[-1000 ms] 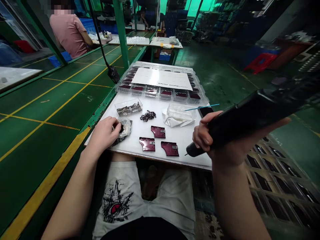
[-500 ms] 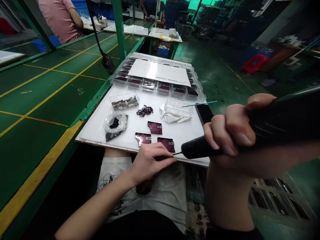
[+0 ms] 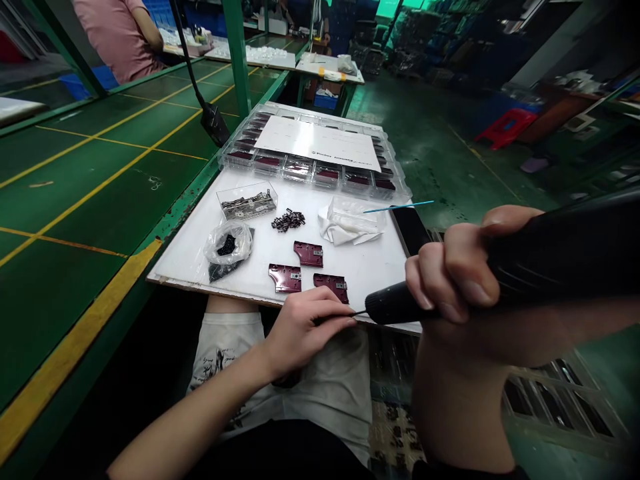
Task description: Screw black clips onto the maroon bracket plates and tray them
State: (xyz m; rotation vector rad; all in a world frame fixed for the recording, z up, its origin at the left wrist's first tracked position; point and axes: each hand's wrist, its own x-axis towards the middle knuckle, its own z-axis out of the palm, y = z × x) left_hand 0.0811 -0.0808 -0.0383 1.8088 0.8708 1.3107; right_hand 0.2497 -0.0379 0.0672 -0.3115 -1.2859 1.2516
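My right hand [image 3: 457, 273] is wrapped round a black electric screwdriver [image 3: 525, 263] whose thin bit points left. My left hand [image 3: 305, 327] is pinched at the bit's tip, just in front of the white board's near edge; what it pinches is too small to make out. Three dark red metal plates [image 3: 309, 253] lie on the white board [image 3: 200, 233] just beyond my hands. A small plastic bag of black screws [image 3: 230, 245] sits at the board's left.
A clear box of metal parts [image 3: 247, 202], a pile of black pieces [image 3: 288, 220], a white cloth [image 3: 350, 223], a phone [image 3: 410, 228] and a clear tray of red parts [image 3: 310, 167] lie on the board. A person in pink [image 3: 117, 33] sits far left.
My left hand left the screw bag and came to the screwdriver's bit tip. My right hand brought the screwdriver up and closer to the camera.
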